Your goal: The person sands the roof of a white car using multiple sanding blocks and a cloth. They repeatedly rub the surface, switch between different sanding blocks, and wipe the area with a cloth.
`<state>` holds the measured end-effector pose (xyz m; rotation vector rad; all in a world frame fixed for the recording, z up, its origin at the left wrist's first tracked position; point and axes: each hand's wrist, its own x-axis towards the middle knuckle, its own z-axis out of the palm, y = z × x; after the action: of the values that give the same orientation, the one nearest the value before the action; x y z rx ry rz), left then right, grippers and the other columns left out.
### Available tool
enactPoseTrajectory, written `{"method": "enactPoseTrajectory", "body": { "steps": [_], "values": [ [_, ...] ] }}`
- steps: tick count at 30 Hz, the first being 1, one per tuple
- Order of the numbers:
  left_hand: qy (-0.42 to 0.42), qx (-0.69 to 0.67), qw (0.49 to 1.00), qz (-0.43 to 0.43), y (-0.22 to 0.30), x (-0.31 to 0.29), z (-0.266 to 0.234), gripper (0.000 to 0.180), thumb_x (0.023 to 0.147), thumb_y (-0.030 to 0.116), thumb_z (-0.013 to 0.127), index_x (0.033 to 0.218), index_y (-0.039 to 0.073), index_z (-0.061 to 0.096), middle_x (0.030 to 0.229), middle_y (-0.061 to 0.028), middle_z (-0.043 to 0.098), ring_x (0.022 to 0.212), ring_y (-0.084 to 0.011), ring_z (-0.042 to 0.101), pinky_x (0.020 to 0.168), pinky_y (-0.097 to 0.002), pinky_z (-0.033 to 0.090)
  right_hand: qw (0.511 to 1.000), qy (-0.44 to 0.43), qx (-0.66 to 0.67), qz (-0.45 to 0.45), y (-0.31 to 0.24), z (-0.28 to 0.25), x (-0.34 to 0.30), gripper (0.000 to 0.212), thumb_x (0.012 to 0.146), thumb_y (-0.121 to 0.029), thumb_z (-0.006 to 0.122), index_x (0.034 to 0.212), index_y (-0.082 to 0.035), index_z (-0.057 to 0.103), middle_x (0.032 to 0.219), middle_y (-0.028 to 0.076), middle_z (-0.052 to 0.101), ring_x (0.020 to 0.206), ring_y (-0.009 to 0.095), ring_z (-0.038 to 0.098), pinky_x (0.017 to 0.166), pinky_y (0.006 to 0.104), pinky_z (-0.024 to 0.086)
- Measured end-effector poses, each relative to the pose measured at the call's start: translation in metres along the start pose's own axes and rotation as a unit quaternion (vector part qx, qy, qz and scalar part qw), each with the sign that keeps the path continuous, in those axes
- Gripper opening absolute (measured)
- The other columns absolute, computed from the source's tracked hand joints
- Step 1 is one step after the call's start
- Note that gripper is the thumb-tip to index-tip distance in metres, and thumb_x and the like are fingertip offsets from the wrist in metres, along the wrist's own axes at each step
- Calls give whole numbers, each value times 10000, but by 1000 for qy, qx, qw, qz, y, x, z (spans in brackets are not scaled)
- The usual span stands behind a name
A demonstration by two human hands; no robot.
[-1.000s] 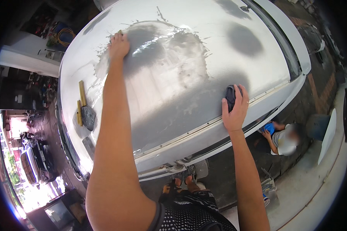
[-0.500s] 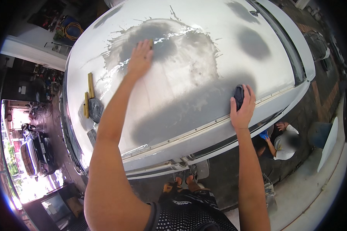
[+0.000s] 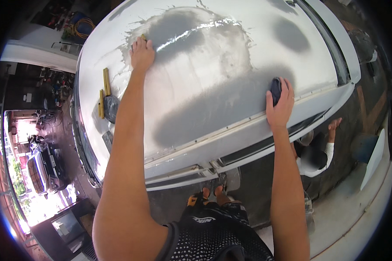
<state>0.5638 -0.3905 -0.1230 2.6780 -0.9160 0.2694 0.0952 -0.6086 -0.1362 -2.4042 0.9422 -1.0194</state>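
Below me lies a white car roof (image 3: 196, 87) with grey patches and a wet, streaked area. On the far left part of that wet area, my left hand (image 3: 142, 54) presses down with its fingers over a small yellow-edged block (image 3: 143, 37), mostly hidden under them. Near the roof's near right edge, my right hand (image 3: 281, 106) is closed round a dark, rounded pad or wad (image 3: 275, 90); its exact kind is unclear. To the left of my left forearm, two yellow strips (image 3: 106, 81) rest on the roof beside a dark, crumpled piece (image 3: 111, 108).
A person in a white top (image 3: 318, 161) is low down beside the car at right. A light panel (image 3: 373, 161) leans farther right. A dark vehicle (image 3: 42, 167) is parked at left. A coiled orange hose (image 3: 83, 27) hangs at far left.
My left hand has slid left across the wet area with the yellow-edged block. My right hand keeps its place on the roof with the dark pad. The person beside the car has shifted, one arm raised.
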Motion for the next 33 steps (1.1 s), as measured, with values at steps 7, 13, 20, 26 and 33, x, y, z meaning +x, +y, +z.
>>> {"method": "enactPoseTrajectory", "body": {
  "steps": [7,13,20,26,33],
  "values": [
    [-64,-64,989,118,6,-85,2,596,1127,407,327,1653,127,314,1701,-149,315,1586,-338,255,1297,-494,172,1000,12,-15,5,14,-8,-3,622,895,-193,738,1471,-92,526,1478,206,506,1324,445,488,1123,547,380],
    [-38,-12,997,65,18,-59,17,647,1113,433,353,1618,29,343,1685,-175,337,1562,-397,277,1276,-538,196,1000,11,-10,21,14,4,-5,612,889,-222,742,1457,-111,546,1475,193,507,1325,440,487,1125,549,382],
    [-49,-18,996,74,-20,-41,-6,609,1134,448,274,1638,113,343,1711,-112,305,1597,-290,234,1300,-516,132,999,35,5,-3,10,4,-2,610,894,-240,737,1460,-121,544,1463,178,515,1302,447,488,1109,557,388],
    [-41,107,992,53,-8,14,23,650,1115,413,348,1593,-28,354,1703,-177,292,1589,-335,235,1295,-502,172,999,34,10,-1,13,7,-3,613,889,-241,741,1458,-125,544,1458,174,518,1298,447,489,1107,559,389],
    [-78,-129,941,302,76,-130,-6,565,1108,301,428,1578,-11,396,1627,-270,386,1535,-390,336,1284,-447,216,999,33,-21,14,23,-9,-10,620,882,-238,747,1457,-138,539,1453,162,523,1304,452,484,1129,566,376]
  ]
}}
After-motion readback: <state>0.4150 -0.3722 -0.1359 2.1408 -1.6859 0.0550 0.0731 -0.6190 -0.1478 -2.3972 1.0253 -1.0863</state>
